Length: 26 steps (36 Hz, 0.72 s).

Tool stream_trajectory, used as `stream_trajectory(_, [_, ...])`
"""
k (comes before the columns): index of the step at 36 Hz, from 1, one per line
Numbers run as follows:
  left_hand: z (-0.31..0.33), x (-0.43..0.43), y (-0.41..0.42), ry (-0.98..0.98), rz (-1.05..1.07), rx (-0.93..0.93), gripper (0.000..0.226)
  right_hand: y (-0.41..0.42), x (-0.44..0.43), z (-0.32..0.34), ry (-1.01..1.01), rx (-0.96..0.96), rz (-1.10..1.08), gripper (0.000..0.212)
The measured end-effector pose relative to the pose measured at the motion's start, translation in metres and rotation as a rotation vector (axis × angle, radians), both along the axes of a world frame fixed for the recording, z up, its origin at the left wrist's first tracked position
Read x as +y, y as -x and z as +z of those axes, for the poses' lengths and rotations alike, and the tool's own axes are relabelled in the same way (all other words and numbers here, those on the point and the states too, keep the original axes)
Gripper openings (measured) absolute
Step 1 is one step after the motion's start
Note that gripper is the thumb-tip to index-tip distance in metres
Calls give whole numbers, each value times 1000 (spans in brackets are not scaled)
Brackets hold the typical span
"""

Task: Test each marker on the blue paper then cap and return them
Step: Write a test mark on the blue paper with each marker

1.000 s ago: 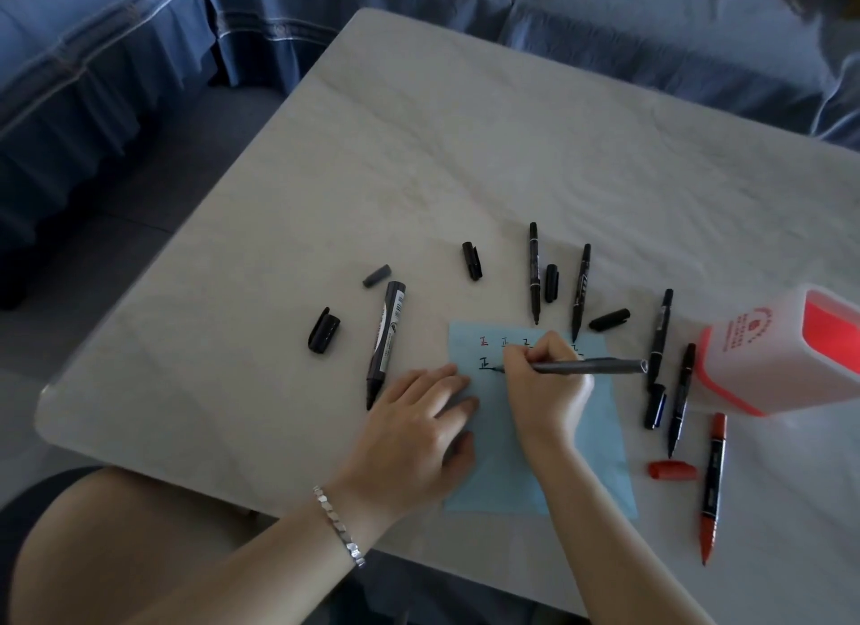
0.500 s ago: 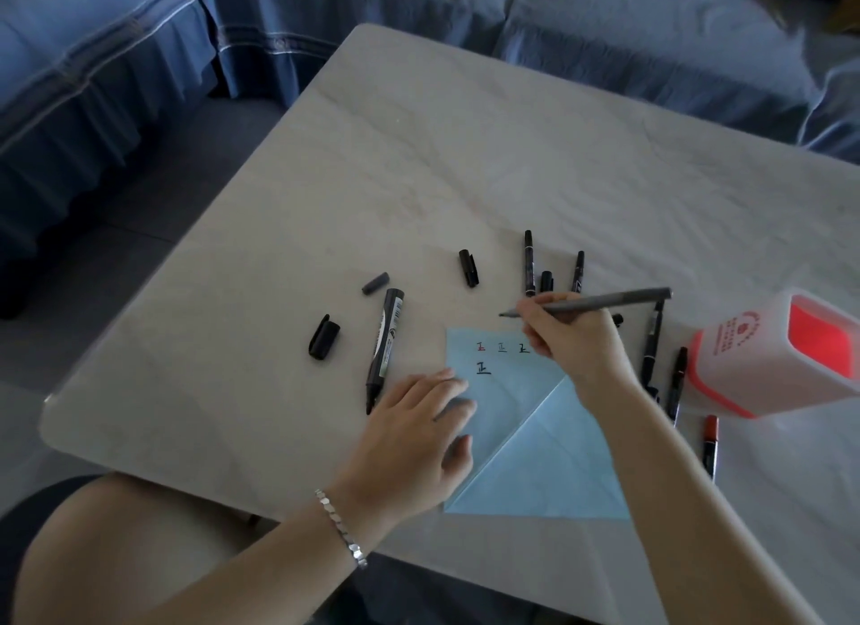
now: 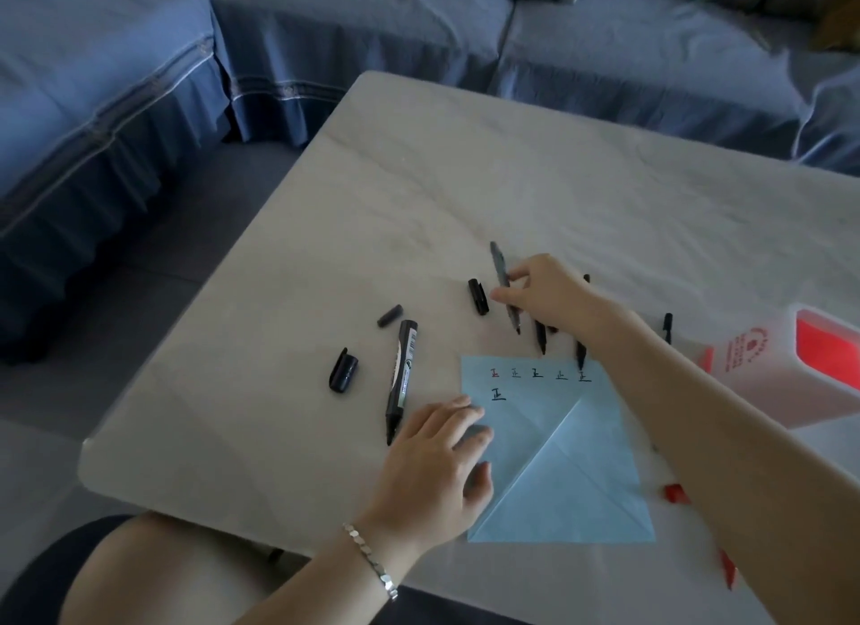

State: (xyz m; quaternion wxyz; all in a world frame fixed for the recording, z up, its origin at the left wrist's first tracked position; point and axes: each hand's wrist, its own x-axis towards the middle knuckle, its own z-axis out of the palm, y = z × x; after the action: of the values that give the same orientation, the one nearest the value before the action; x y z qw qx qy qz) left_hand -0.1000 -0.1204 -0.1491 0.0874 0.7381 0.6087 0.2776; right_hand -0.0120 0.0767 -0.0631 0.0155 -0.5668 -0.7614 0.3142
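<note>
The blue paper [image 3: 572, 485] lies near the table's front edge, with several small test marks along its top. My left hand [image 3: 437, 461] rests flat on its left edge. My right hand [image 3: 544, 294] is beyond the paper, holding a thin grey marker [image 3: 501, 271] uncapped, tip pointing toward me. Its fingertips are right beside a black cap [image 3: 478, 296]. A thick black marker [image 3: 401, 378] lies uncapped left of the paper. Two thin black markers [image 3: 540, 338] poke out from under my right wrist.
A big black cap [image 3: 343, 370] and a small grey cap [image 3: 390, 316] lie to the left. A white and red pen holder [image 3: 791, 368] lies on its side at the right. A red cap [image 3: 674, 492] and red marker [image 3: 728, 573] sit beside my right forearm. Blue sofa behind.
My right hand lifted the grey marker off the paper and carried it away and to the left, up to the black cap. The left hand stayed on the paper.
</note>
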Motion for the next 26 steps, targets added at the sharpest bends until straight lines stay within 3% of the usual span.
stream_trajectory(9, [0,1,0,-36,2,-7,25,8,-6,-15,-112,-105,-71,30])
stream_trajectory(17, [0,0,-1,-52,1,-14,24,5,-13,-21,-178,-158,-102,40])
stream_trajectory(21, [-1,0,-1,-39,-2,-18,25,12,-23,-9,-282,-75,-56,36])
stream_trajectory(26, [-1,0,-1,-9,0,-24,26,47,-52,2,-61,-171,160,46])
